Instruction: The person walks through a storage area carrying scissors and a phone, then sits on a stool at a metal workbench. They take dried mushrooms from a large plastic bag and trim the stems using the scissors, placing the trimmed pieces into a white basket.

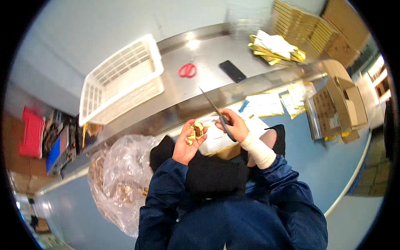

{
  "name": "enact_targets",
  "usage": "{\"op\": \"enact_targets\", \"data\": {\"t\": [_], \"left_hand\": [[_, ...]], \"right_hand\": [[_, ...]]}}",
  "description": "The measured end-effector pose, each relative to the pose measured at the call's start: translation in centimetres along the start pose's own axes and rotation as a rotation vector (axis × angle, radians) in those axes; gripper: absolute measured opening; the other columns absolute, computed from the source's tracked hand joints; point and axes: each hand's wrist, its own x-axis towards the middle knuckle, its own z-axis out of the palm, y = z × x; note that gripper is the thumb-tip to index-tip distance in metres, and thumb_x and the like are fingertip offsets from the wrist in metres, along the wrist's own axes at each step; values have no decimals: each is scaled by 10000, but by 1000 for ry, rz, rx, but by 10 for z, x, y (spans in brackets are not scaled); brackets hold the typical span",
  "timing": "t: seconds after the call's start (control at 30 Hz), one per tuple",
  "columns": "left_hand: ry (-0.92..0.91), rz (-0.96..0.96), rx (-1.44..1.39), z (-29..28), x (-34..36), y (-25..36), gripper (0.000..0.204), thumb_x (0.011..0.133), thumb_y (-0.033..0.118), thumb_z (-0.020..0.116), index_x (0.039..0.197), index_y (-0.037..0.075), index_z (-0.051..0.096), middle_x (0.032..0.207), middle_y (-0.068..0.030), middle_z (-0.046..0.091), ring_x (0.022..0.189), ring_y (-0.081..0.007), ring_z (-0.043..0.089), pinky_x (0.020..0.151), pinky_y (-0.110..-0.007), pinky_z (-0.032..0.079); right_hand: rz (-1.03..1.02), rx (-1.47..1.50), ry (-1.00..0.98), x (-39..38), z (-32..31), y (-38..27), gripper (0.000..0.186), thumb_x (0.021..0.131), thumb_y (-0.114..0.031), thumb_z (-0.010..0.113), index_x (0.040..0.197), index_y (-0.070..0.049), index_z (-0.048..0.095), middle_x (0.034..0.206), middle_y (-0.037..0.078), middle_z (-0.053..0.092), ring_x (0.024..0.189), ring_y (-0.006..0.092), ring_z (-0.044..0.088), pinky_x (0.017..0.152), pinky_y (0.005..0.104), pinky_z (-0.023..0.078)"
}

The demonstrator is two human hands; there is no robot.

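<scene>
My left hand is cupped, its fingers curled round a crumpled, pale yellow piece with a brown middle; its exact kind is unclear. Close by on the right, my right hand grips a pair of black-handled scissors. Their narrow blades point up and to the left, away from my body, apart from the yellow piece. A wrap covers my right wrist. Below both hands, white and yellow flat packets lie around my lap, partly hidden by my hands and dark clothing.
A large clear plastic bag with brownish pieces stands at my left. On the metal table are a white basket, red-handled scissors, a phone and stacked packets. An open cardboard box sits at right.
</scene>
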Motion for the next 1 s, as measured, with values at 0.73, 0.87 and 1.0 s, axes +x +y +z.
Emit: {"op": "enact_targets", "data": {"t": [0.73,0.87,1.0], "left_hand": [[247,-377,711,-76,98,-66,208,887,208,491,1029,58,516,967,-68,578,821,-199,593,659,-317,504],[310,-346,585,-82,88,-61,214,889,205,485,1034,51,515,950,-60,576,801,-188,588,655,-307,496],[245,-421,508,-69,78,-68,222,894,212,461,1039,53,512,943,-54,574,788,-180,578,608,-273,462]], "right_hand": [[234,-125,126,43,-39,143,467,698,-77,715,1066,15,444,706,46,572,639,88,541,547,224,437],[309,205,139,45,-34,131,440,711,-83,704,1058,20,453,692,61,582,596,95,548,519,238,436],[318,231,55,40,-25,139,456,720,-62,690,1089,25,436,691,60,576,551,92,534,493,236,432]]}}
